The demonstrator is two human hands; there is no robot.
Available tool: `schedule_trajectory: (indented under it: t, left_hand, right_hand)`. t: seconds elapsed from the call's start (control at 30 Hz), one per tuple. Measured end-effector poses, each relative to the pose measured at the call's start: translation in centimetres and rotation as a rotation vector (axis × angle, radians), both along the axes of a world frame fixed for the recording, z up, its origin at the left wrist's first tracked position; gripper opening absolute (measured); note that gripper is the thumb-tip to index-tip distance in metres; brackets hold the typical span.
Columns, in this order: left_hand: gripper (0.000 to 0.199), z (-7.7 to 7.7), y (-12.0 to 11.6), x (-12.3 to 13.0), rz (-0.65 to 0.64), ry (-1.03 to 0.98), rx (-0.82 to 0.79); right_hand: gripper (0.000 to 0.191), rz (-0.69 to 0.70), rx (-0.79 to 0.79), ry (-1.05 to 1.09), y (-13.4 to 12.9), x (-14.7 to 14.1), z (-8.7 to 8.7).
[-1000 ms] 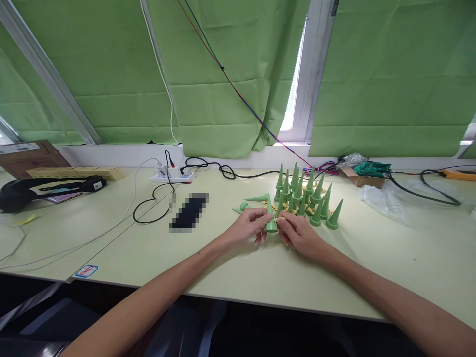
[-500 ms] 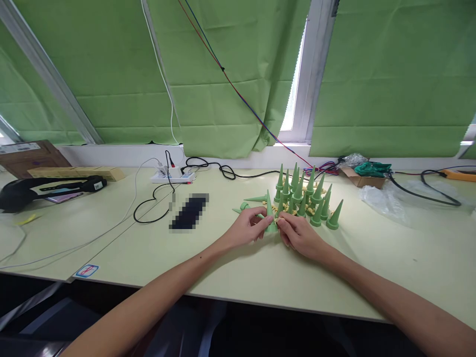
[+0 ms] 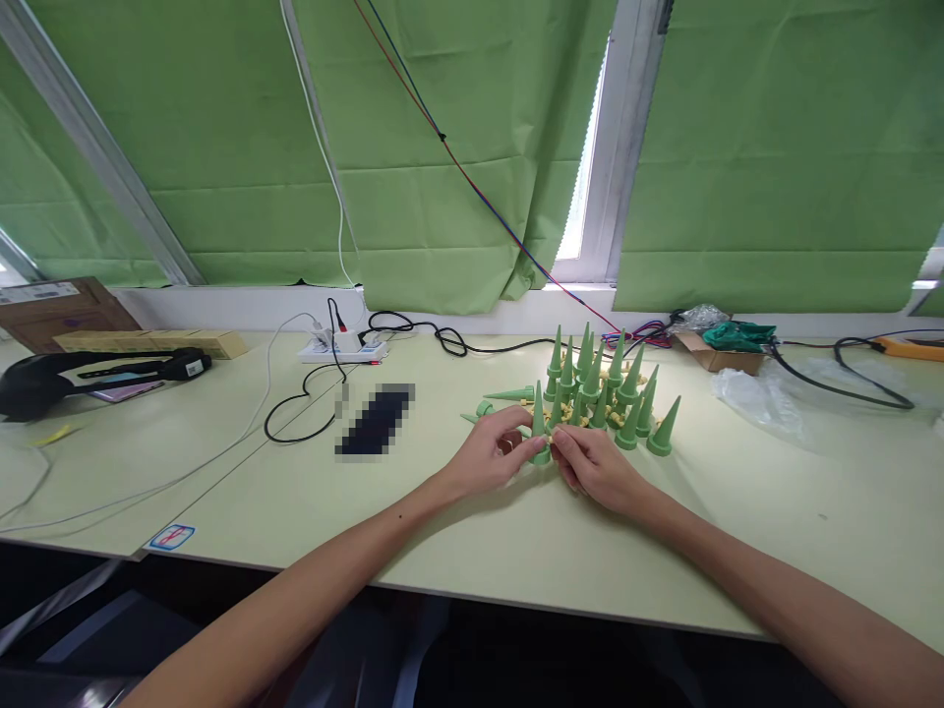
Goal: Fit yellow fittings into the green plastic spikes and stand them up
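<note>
1. Head view: the cone [image 3: 539, 408] stands upright between my two hands, in front of the cluster; whether its base touches the table [image 3: 295, 521] I can't tell.
2. My left hand [image 3: 488, 454] grips it low, thumb against its side. My right hand [image 3: 601, 467] has thumb and fingertips pressed together, pinching a small yellow bit [image 3: 551, 440] against the cone's right side.
3. I judge the work well along: many standing cones [image 3: 665, 433] are grouped just behind my right hand. Whether each carries a yellow bit, I can't make out.
4. Apparently left: this cone, a few lying cones [image 3: 508, 395] behind my left hand, and perhaps the loose bits [image 3: 615, 418] scattered among the group.
5. Farther out on the pale table, I have a blurred dark thing [image 3: 376, 423] and a power strip [image 3: 343, 346] to the left, clear plastic [image 3: 759, 401] and a box [image 3: 719, 354] to the right.
6. Beyond, green curtains [image 3: 472, 216] cover most of the windows.
</note>
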State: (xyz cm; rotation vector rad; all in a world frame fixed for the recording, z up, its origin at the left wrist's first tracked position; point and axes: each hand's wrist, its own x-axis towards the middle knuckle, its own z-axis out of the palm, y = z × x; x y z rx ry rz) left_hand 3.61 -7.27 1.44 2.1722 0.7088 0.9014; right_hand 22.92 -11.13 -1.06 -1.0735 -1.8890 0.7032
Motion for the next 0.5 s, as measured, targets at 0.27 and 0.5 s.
schedule_trajectory:
  t: [0.27,0.5]
  left_hand:
    - [0.023,-0.19,-0.12,-0.14,-0.001,0.028,0.142]
    - [0.022,-0.65,0.01,-0.36,-0.053,0.076,0.26]
  right_hand:
    - [0.054,-0.005,-0.057,0.03,0.0,-0.07,0.23]
    - [0.056,-0.037,-0.106,0.036,-0.13,-0.15,0.49]
